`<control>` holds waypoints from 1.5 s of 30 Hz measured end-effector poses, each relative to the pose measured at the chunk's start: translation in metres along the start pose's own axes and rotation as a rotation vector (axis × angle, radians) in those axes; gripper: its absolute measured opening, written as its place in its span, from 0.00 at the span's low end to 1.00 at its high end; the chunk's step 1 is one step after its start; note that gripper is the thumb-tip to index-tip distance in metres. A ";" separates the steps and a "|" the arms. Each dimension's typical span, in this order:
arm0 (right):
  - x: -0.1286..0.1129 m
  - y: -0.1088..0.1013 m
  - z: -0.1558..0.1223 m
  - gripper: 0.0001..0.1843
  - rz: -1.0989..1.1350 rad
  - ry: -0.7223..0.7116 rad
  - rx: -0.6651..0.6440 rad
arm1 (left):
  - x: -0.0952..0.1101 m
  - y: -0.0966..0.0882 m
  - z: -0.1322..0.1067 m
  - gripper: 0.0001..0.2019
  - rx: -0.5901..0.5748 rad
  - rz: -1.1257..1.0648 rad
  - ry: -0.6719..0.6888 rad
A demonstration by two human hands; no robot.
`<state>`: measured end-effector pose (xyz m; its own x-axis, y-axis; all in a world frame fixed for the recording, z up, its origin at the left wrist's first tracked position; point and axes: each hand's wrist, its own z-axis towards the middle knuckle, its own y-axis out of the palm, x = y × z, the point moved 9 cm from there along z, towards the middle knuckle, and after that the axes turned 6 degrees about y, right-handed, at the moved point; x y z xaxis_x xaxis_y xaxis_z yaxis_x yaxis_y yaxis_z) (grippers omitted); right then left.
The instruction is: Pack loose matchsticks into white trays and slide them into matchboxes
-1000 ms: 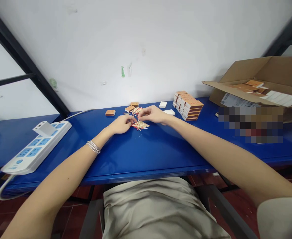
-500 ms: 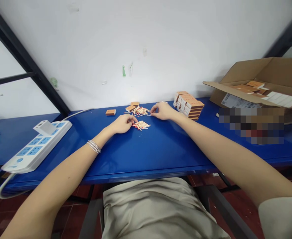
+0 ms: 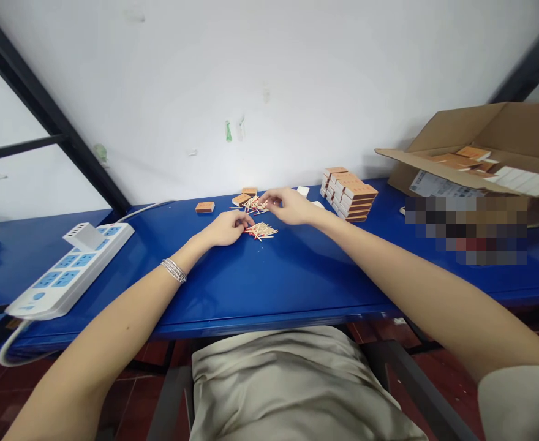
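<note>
Left hand curled, fingertips at the near matchstick pile; right hand half-open, fingers over a second pile behind it, any grip unclear. Loose sticks lie on the blue bench between both hands, easy to reach; matchbox stack sits right of the near pile.

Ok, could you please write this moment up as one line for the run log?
left hand: beside front matchstick pile | right hand: at rear matchstick pile | nearby: stacked matchboxes

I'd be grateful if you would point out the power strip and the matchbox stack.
Power strip (image 3: 62,274): head view, on its top face.
Matchbox stack (image 3: 354,192): head view, on the nearest box's orange top.
</note>
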<state>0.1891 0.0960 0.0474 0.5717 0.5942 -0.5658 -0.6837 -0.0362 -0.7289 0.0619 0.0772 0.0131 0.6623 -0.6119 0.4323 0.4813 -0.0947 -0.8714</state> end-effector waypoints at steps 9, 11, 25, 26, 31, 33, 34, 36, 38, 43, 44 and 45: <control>0.002 0.029 -0.008 0.07 0.513 0.199 -0.233 | 0.002 -0.001 -0.001 0.20 -0.006 0.015 -0.021; 0.012 0.028 -0.007 0.07 0.367 0.222 -0.227 | 0.002 0.000 -0.001 0.20 -0.014 0.017 -0.018; 0.033 0.023 0.010 0.12 -0.308 0.030 0.023 | 0.000 0.001 0.000 0.19 -0.022 0.006 -0.039; 0.034 0.026 0.011 0.11 -0.329 0.055 0.023 | 0.000 0.001 0.000 0.19 -0.023 0.006 -0.040; 0.039 0.032 0.013 0.11 -0.419 0.122 0.027 | -0.001 0.000 -0.001 0.20 -0.016 0.011 -0.066; 0.040 0.034 0.013 0.11 -0.450 0.121 -0.009 | -0.002 0.000 -0.001 0.21 -0.020 0.003 -0.071; 0.041 0.036 0.012 0.11 -0.462 0.121 -0.033 | -0.002 0.000 -0.001 0.21 -0.024 -0.004 -0.069; 0.042 0.038 0.012 0.11 -0.473 0.125 -0.082 | -0.002 0.000 -0.001 0.21 -0.026 -0.023 -0.058; 0.041 0.036 0.011 0.11 -0.466 0.129 -0.111 | -0.001 0.000 -0.002 0.21 -0.033 -0.034 -0.040; 0.032 0.023 0.007 0.09 -0.370 0.128 -0.129 | 0.003 0.002 -0.004 0.22 -0.075 -0.059 -0.011; 0.028 0.021 0.005 0.09 -0.320 0.121 -0.137 | 0.003 0.002 -0.004 0.22 -0.075 -0.061 -0.007; 0.022 0.020 0.003 0.08 -0.266 0.106 -0.153 | 0.004 0.002 -0.005 0.23 -0.075 -0.058 -0.004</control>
<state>0.1873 0.1105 0.0216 0.7708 0.5121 -0.3789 -0.4325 -0.0159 -0.9015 0.0624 0.0710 0.0118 0.6369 -0.6009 0.4831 0.4743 -0.1887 -0.8599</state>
